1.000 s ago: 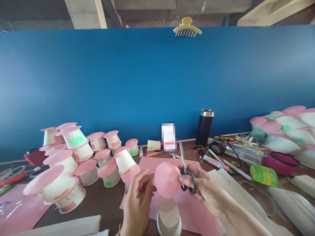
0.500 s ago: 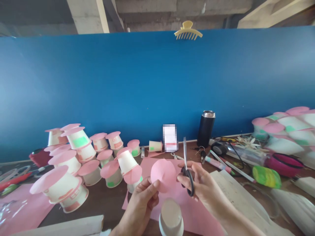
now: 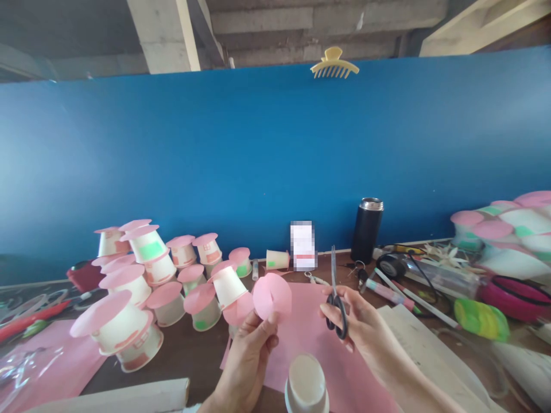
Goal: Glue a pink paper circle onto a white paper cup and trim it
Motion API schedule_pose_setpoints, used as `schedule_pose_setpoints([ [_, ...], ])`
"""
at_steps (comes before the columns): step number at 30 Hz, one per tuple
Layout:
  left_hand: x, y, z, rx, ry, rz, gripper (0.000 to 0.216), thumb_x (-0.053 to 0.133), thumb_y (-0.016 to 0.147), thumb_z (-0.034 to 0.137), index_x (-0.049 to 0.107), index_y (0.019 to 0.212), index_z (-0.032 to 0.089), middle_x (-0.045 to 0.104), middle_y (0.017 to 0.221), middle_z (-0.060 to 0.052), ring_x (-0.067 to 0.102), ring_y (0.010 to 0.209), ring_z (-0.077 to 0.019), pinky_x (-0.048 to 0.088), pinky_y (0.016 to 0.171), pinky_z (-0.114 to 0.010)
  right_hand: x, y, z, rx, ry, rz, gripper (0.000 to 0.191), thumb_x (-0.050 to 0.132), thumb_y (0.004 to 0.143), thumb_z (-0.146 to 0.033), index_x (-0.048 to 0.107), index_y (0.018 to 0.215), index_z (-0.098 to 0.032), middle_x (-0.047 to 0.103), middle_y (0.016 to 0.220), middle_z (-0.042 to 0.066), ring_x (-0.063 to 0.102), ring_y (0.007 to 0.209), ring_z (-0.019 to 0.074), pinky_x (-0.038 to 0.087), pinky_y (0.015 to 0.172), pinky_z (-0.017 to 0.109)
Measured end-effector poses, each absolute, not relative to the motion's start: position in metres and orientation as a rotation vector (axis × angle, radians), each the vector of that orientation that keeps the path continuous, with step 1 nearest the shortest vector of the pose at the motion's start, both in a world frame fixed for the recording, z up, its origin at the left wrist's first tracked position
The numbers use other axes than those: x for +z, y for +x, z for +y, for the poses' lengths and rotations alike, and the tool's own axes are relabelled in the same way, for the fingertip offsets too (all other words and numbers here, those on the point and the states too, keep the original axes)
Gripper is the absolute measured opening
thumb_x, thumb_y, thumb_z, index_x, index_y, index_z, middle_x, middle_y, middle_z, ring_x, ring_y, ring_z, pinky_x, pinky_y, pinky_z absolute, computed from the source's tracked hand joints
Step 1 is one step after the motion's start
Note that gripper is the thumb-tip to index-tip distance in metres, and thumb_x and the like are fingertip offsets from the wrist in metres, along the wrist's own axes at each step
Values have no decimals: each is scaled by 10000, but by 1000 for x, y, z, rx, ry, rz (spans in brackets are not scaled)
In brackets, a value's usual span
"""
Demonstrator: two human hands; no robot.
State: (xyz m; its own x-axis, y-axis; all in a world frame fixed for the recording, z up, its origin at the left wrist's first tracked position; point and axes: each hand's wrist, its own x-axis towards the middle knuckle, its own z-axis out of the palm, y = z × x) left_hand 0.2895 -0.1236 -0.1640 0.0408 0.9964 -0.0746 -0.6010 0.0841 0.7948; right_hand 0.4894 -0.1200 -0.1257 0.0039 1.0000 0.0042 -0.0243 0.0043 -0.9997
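Note:
Between thumb and fingers, my left hand point(image 3: 253, 350) pinches a pink paper circle point(image 3: 270, 293) by its lower edge; a slit runs in toward its middle. My right hand point(image 3: 355, 318) grips black-handled scissors point(image 3: 337, 304), blades close together and pointing up, apart from the circle. Below both hands lies a pink paper sheet point(image 3: 322, 338). At the near edge of the sheet stands an upside-down white paper cup point(image 3: 306, 381). To the left of my left hand are several paper cups with pink disc tops point(image 3: 228, 287), some stacked.
A black flask point(image 3: 367, 229) and a blurred upright white card point(image 3: 302, 244) stand by the blue partition point(image 3: 258, 160). At right are markers point(image 3: 391, 295), a yellow-green object point(image 3: 480, 318), a magenta container point(image 3: 514, 295) and more pink-topped cups point(image 3: 495, 229). A white roll point(image 3: 124, 396) lies at front left.
The paper circle has moved left and slightly up in my left hand, away from the scissors, and its slit now shows. The scissors remain in my right hand. The view has shifted slightly.

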Motion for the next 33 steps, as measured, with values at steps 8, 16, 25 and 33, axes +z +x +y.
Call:
schedule_pose_setpoints([
  [8,-169,288,-120,1371,738,798,225,841,738,308,751,901,181,547,759,21,398,644,-70,390,620,-188,-129,488,-116,1208,-1179,-1182,560,829,721,-486,594,1131,-186,573,692,-42,410,467,72,318,402,188],
  [16,-176,293,-118,1354,834,872,267,853,697,388,744,839,189,581,760,16,354,617,-86,342,589,-197,-115,490,-108,1079,-1118,-1106,607,778,764,-561,651,1226,-188,568,693,-25,373,475,70,317,421,208],
  [25,-175,293,-119,1245,1039,1029,353,792,718,506,701,782,170,472,646,34,361,605,-110,338,593,-224,-88,481,-85,816,-984,-1000,629,762,779,-552,611,1306,-242,631,833,1,437,492,86,387,466,258],
  [33,-179,292,-114,1298,1072,1039,335,815,689,485,706,744,173,538,629,20,421,618,-123,363,618,-229,-80,488,-79,896,-1104,-1342,386,816,772,-385,744,1137,-283,586,701,-35,477,611,137,369,556,261],
])
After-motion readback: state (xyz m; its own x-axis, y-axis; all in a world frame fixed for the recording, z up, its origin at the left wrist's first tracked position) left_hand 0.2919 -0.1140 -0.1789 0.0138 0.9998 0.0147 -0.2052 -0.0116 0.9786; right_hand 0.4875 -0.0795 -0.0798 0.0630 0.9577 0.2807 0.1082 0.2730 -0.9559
